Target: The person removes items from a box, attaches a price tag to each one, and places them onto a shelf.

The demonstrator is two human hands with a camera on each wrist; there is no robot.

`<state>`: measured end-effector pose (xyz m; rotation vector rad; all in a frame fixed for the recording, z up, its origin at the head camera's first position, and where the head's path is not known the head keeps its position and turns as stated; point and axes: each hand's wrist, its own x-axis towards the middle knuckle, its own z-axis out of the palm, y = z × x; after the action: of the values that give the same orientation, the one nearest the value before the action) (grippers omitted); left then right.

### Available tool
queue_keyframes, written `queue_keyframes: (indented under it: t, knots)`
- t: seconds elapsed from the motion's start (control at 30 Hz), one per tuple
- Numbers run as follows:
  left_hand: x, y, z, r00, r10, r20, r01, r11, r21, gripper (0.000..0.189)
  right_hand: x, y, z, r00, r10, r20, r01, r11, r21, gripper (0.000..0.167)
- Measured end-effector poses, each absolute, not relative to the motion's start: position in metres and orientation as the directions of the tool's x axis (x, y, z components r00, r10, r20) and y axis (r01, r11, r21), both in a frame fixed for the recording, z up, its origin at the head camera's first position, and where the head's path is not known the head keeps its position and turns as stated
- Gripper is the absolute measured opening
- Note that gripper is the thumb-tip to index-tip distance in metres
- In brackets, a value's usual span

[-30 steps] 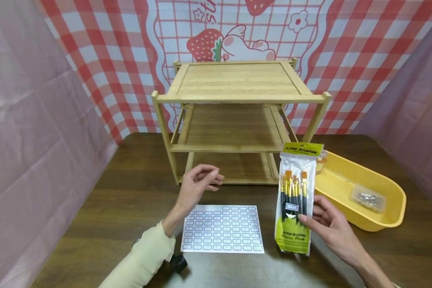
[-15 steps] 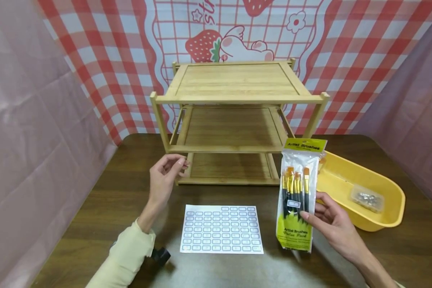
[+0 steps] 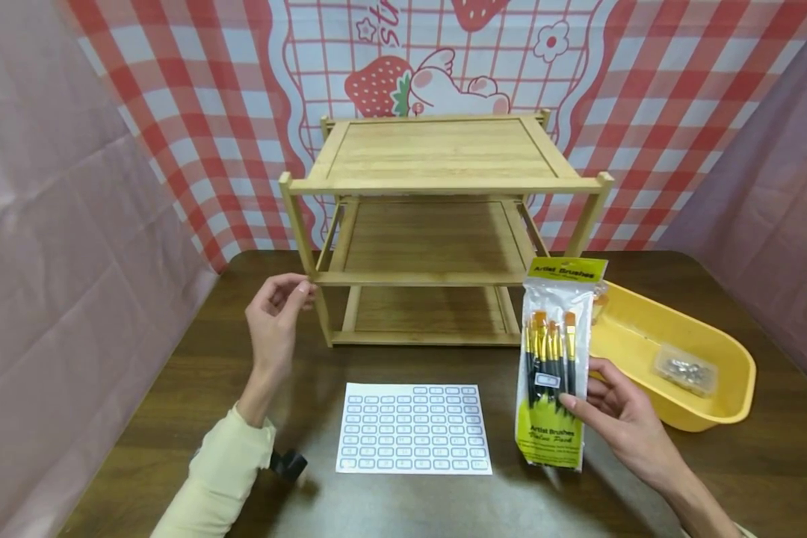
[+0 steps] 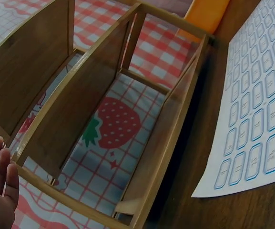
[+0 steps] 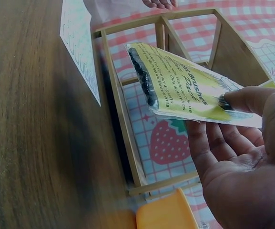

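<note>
My right hand [image 3: 628,418] pinches the lower right edge of a packet of artist brushes [image 3: 554,366], thumb in front and fingers behind. The clear sleeve stands upright in the head view, with a small white label [image 3: 547,379] across the dark handles. In the right wrist view the packet's bottom end [image 5: 170,90] points away from the palm. My left hand [image 3: 273,317] hovers with loosely bent fingers by the left front post of a wooden shelf [image 3: 437,278]; whether it touches the post I cannot tell. Nothing shows in its fingers.
A white sheet of blue-framed labels [image 3: 413,430] lies on the dark wooden table [image 3: 195,359] before the shelf. At the right stands a yellow tub [image 3: 686,317] with a clear box of small metal pieces [image 3: 686,370] inside. Checked cloth [image 3: 202,119] hangs behind.
My left hand has moved left and slightly up, from above the label sheet to the shelf's left front post. The brush packet in my right hand has risen slightly.
</note>
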<state>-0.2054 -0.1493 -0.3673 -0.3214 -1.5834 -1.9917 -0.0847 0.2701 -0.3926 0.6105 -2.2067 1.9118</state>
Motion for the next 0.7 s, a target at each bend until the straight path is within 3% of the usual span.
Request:
queue_keyframes:
  t: [0.27, 0.47, 0.7]
  knots:
    - [-0.213, -0.157, -0.367, -0.792, -0.297, 0.534, 0.584, -0.111, 0.804, 0.017, -0.085, 0.271, -0.391, -0.911, -0.203, 0.360, -0.386, 0.109, -0.916, 0.041]
    - [-0.218, -0.163, -0.367, -0.774, -0.270, 0.573, 0.598, -0.011, 0.801, 0.027, -0.085, 0.272, -0.390, -0.910, -0.204, 0.362, -0.389, 0.112, -0.915, 0.041]
    - [-0.223, -0.164, -0.366, -0.793, -0.200, 0.575, 0.581, 0.030, 0.813, 0.036, -0.083, 0.273, -0.389, -0.910, -0.204, 0.361, -0.388, 0.111, -0.915, 0.041]
